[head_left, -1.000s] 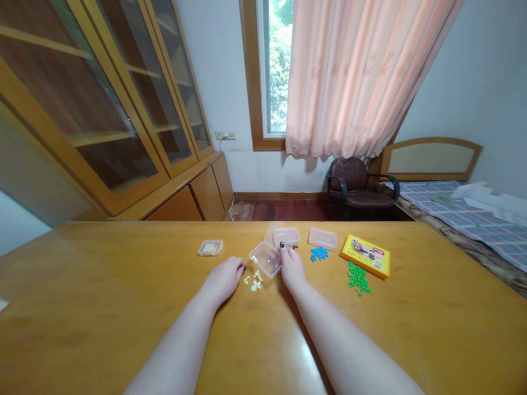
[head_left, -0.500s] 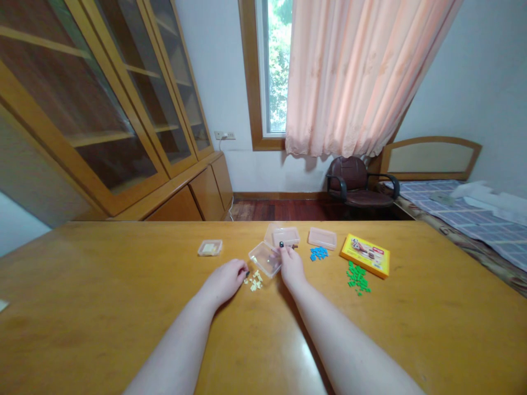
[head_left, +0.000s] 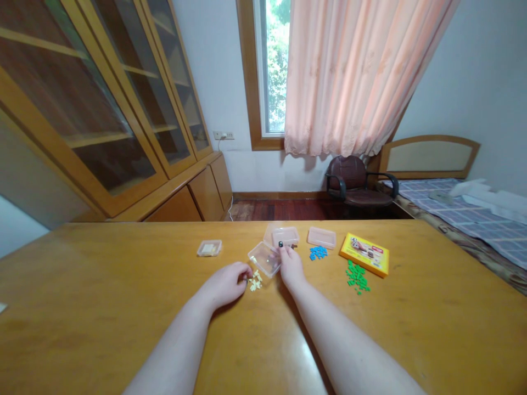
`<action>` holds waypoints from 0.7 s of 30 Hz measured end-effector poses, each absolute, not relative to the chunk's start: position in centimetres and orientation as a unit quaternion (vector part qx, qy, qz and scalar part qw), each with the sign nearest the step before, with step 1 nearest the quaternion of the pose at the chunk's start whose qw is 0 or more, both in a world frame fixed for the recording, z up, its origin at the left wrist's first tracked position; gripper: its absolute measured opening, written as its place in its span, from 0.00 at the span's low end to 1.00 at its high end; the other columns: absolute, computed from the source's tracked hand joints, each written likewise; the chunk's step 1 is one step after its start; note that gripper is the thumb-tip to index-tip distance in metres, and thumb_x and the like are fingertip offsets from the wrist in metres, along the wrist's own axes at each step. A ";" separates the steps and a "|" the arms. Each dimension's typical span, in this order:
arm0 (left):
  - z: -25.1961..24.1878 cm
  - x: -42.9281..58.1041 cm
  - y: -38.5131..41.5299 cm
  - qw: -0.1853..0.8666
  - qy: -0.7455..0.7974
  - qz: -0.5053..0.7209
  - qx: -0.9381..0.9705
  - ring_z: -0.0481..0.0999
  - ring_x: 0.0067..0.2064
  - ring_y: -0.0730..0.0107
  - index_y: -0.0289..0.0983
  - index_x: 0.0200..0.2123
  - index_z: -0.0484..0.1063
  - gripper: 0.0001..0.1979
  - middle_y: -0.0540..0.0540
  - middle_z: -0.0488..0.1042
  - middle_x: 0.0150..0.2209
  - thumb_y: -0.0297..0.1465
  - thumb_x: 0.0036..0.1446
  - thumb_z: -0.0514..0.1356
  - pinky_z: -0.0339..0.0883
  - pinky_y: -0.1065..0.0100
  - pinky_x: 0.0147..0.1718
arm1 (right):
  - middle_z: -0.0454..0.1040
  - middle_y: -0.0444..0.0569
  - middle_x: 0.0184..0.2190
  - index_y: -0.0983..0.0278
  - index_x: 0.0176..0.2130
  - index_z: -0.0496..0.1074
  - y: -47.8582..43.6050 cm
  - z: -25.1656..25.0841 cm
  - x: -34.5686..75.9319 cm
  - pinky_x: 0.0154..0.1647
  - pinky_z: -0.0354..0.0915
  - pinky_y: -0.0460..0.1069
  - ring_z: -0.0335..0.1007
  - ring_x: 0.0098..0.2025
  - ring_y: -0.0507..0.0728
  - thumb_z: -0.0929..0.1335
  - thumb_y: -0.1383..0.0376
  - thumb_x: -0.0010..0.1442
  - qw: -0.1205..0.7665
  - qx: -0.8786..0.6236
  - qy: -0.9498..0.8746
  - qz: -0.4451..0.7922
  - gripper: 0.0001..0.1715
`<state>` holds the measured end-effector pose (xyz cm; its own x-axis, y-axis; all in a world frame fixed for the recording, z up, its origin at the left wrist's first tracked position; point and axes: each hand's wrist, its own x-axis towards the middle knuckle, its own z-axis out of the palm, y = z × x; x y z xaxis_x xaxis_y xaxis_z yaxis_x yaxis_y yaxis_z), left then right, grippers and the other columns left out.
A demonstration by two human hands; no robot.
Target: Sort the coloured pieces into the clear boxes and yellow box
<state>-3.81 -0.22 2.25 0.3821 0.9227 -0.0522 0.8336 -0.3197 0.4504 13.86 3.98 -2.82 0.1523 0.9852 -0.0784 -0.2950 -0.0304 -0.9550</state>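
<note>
A: Where is your right hand?

B: Your right hand (head_left: 292, 267) is at the near side of the clear tray (head_left: 260, 257), gripping its right edge. Your thumb lies on top, and your fingers show through the plastic below it, so you pinch the tray between them. A dark round spot shows at your thumb tip.

A: And your left hand?

B: Your left hand (head_left: 227, 284) rests low over the table (head_left: 123, 307), at the left edge of the cream pieces (head_left: 256, 282). Your thumb and fingers curl toward each other; I cannot tell whether you pinch a piece, as it is too small to see.

A: Where are those pieces, exactly?

B: Loose on the table, between your 2 hands and just in front of the tray. A few pale bits also show in the tray, toward its left side.

A: What else is near you?

B: Behind the tray sits 1 clear box (head_left: 286, 236); to its right, a second clear container (head_left: 321, 237), with the blue pieces (head_left: 318, 253) just in front. Farther right you have a yellow carton (head_left: 364, 253), with the green pieces (head_left: 357, 278) at its near side. Well to the left is a small clear case (head_left: 209, 248) with cream contents.
</note>
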 end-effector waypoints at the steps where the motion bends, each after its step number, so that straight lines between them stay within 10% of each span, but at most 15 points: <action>1: 2.2 -3.8 -0.2 0.205 0.545 0.106 0.806 0.69 0.33 0.71 0.39 0.32 0.70 0.09 0.48 0.72 0.32 0.25 0.48 0.52 0.59 0.72 0.34 | 0.74 0.51 0.28 0.66 0.31 0.68 4.0 -2.8 13.9 0.24 0.62 0.47 0.71 0.30 0.57 0.64 0.47 0.46 0.593 -0.475 -0.365 0.539 0.25; 21: 3.5 -3.3 -0.5 0.098 0.539 0.268 0.792 0.67 0.44 0.68 0.39 0.42 0.67 0.12 0.46 0.69 0.41 0.33 0.56 0.50 0.60 0.67 0.44 | 0.74 0.49 0.25 0.65 0.28 0.71 3.6 -3.1 13.6 0.29 0.63 0.49 0.70 0.28 0.56 0.64 0.51 0.49 0.557 -0.473 -0.456 0.509 0.20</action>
